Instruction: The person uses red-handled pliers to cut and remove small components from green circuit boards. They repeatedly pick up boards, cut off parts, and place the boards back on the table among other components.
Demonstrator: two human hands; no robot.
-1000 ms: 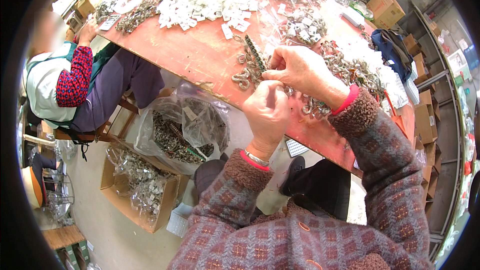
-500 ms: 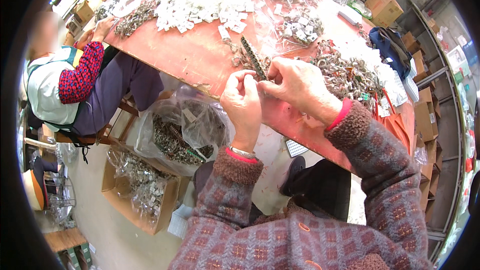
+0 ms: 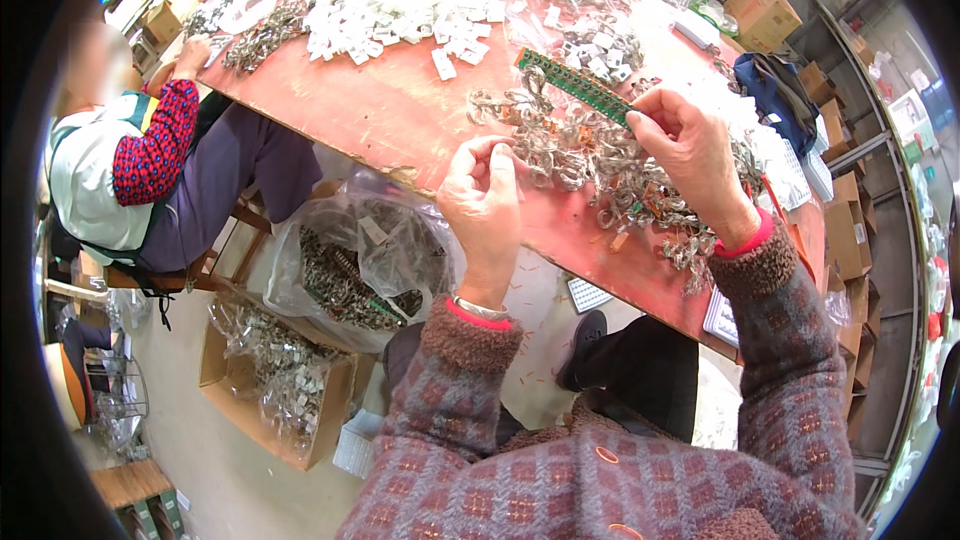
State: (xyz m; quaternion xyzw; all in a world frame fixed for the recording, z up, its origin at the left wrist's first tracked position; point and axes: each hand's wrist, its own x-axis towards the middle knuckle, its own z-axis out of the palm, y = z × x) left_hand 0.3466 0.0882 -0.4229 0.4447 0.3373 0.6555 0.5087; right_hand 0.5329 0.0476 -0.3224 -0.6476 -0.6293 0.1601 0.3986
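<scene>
My right hand (image 3: 692, 152) grips one end of a long, narrow green circuit board strip (image 3: 578, 89) between thumb and fingers. The strip is raised above the table, slanting up to the left, with a row of small parts along it. Apart from it, to the lower left, my left hand (image 3: 482, 210) is closed in a pinch by the table edge. Whatever lies between its fingertips is too small to make out. Beneath the strip spreads a tangled heap of grey coiled cables (image 3: 560, 155) with orange bits among them.
White small housings (image 3: 385, 15) are piled across the red table (image 3: 330, 95). A clear bag (image 3: 290, 275) and a cardboard box (image 3: 250, 405), both filled with parts, stand on the floor. Another person (image 3: 110, 170) sits at the left. Shelves (image 3: 885, 340) with cartons line the right.
My right hand has moved right, away from my left hand, carrying the circuit board strip. The strip has turned from steep to slanted, showing its green face. My left hand has barely moved.
</scene>
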